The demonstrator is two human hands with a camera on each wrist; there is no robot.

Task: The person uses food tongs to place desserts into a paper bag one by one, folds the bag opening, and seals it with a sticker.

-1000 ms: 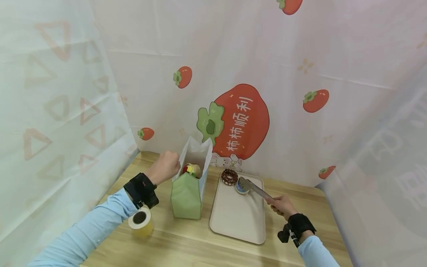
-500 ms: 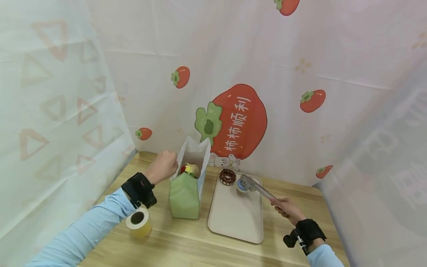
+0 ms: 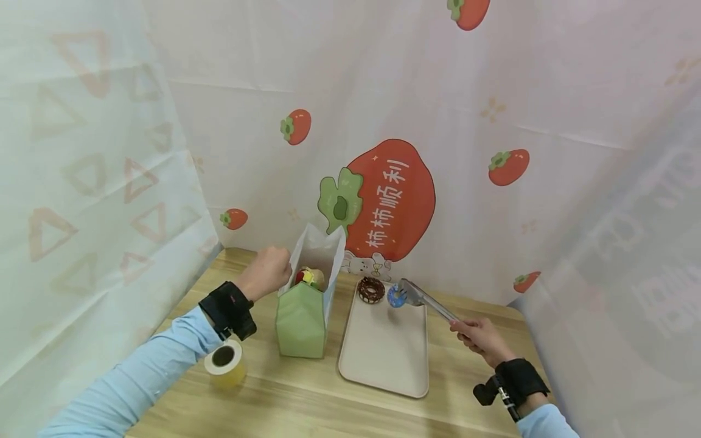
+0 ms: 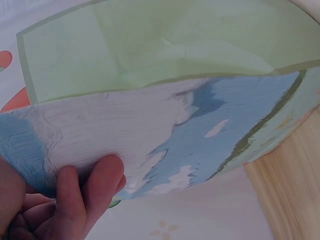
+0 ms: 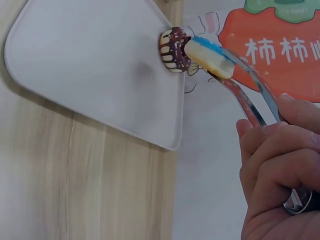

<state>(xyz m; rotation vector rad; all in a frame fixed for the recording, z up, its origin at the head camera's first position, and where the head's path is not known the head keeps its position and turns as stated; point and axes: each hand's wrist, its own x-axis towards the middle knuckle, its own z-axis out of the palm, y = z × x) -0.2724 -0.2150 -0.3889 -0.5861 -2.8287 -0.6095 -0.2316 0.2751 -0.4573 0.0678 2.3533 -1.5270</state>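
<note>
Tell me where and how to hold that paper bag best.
Probably pinch the paper bag by its upper left edge, coming from the left, where the left hand is: its side wall looks thin, and it stands upright, top open.

contents (image 3: pixel 313 277) partly hidden in bag (image 3: pixel 300 322), sleeves (image 3: pixel 137 371) cropped

In front of you: worktop (image 3: pixel 306 407), pale wood grain. Behind its far edge: whitish sheet (image 3: pixel 383 79), red fruit prints (image 3: pixel 408 201), the largest lettered. Off its left edge: triangle-patterned sheet (image 3: pixel 109 201). Off its right edge: greyish sheet (image 3: pixel 619 255), faintly marked.
</note>
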